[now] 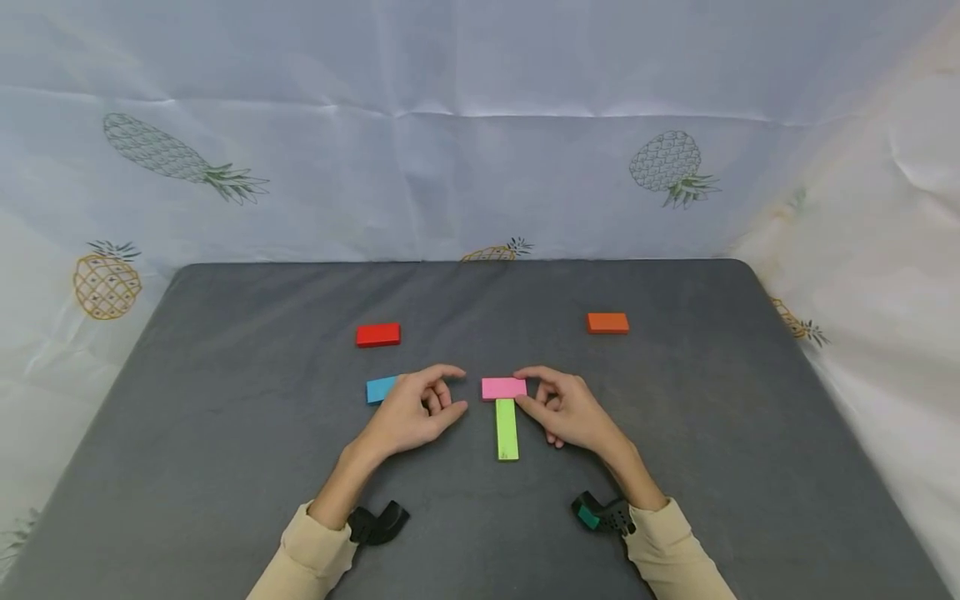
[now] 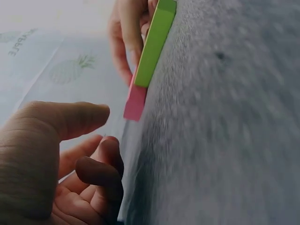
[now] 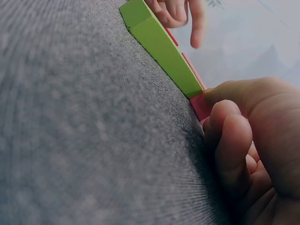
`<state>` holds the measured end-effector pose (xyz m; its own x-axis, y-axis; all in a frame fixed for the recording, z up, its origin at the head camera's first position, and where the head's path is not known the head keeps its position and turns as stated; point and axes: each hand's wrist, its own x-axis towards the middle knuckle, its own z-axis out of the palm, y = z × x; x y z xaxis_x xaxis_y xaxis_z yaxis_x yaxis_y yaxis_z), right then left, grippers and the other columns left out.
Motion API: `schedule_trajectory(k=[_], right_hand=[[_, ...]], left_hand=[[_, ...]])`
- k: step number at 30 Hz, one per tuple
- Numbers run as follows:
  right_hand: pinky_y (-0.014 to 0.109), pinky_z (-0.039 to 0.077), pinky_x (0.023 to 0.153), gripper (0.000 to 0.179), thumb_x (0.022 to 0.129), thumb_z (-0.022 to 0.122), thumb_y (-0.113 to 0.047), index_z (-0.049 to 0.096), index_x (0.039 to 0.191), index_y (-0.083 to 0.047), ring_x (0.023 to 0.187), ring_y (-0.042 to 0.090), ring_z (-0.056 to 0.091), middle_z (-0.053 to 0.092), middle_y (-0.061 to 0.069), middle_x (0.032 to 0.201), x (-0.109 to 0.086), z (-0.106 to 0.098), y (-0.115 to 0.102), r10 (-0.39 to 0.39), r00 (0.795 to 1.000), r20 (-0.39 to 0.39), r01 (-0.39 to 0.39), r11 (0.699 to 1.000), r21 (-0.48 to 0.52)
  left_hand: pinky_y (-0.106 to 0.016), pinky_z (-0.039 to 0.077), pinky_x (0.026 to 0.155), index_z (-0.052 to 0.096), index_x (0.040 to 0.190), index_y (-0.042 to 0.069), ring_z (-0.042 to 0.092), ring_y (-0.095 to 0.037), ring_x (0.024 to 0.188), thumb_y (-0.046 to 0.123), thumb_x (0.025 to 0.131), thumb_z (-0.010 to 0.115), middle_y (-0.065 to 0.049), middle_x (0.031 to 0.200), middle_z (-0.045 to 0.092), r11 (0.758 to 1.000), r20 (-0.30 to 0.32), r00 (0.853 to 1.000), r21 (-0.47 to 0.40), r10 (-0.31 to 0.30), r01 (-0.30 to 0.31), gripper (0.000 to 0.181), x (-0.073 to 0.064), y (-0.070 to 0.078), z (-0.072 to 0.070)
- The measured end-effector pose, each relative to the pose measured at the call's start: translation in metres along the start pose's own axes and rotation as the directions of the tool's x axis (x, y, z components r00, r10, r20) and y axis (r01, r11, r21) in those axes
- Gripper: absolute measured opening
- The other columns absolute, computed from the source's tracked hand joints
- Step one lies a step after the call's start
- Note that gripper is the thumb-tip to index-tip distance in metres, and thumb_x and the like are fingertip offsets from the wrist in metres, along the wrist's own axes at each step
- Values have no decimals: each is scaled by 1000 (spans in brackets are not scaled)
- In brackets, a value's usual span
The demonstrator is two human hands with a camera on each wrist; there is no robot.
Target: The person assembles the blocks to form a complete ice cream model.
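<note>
Presently, nearest the wearer, a green block (image 1: 507, 429) is being observed lying lengthwise on the grey table (image 1: 262, 467); at its far end a pink block (image 1: 498, 388) is being set crosswise, its right end being pinched between thumb and forefinger of the right hand (image 1: 570, 408); the left hand (image 1: 416, 410) is being held clear of the pink block's left end, thumb and forefinger spread wide, nothing being gripped. For good alignment, it is being judged that light, level pressure is being called for; the green block should not be nudged askew, and the overhang on each side should be compared.

By the head view the T-shaped layout is being shown whole, while side walls are barely being revealed; by the left wrist view the pink block's free end is being exposed past the green; by the right wrist view the green block's near end face is being disclosed; whether a fine gap is being left at the joint cannot be told.

Farther out, a blue block (image 1: 379, 390) is being partly covered by the left hand; beyond it a red block (image 1: 378, 335) and, to the right, an orange block (image 1: 607, 323) are being recorded from the head view; behind everything, a pineapple-printed cloth (image 1: 480, 183) is being noted.
</note>
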<state>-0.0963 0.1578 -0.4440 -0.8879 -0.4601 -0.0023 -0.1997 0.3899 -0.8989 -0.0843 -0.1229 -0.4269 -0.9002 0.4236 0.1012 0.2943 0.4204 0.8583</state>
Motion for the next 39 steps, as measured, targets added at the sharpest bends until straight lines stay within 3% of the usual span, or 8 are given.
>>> schedule_trajectory(k=[5,13,19,39], right_hand=[[30,47,37,33,98,69,-17,65,130,-9,35,7,51,57,5,64,0,0,0,-17,1000,-3,17,1000,5],[30,46,36,34,98,69,-16,64,131,-10,35,6,51,56,3,64,0,0,0,-23,1000,2,23,1000,-3],[31,47,36,34,99,68,-15,63,132,-9,35,6,51,56,2,64,0,0,0,-24,1000,4,24,1000,-4],[32,48,37,34,99,68,-16,63,133,-12,36,7,52,56,3,65,0,0,-2,13,1000,8,-13,1000,1]], left_hand=[[-22,49,61,66,127,3,52,-2,54,10,91,76,2,74,62,1000,-28,999,-5,-31,31,38,-12,-1,-10],[-22,48,60,66,125,2,51,0,51,11,91,77,3,72,63,999,-83,996,31,-13,16,36,-28,-11,-28],[-22,47,57,67,124,3,50,1,50,12,90,77,7,71,62,998,-113,993,51,-34,40,37,-38,-15,-40],[-21,45,58,69,120,4,48,1,50,13,90,79,5,67,61,990,-212,974,90,-83,104,33,-54,-41,-72]])
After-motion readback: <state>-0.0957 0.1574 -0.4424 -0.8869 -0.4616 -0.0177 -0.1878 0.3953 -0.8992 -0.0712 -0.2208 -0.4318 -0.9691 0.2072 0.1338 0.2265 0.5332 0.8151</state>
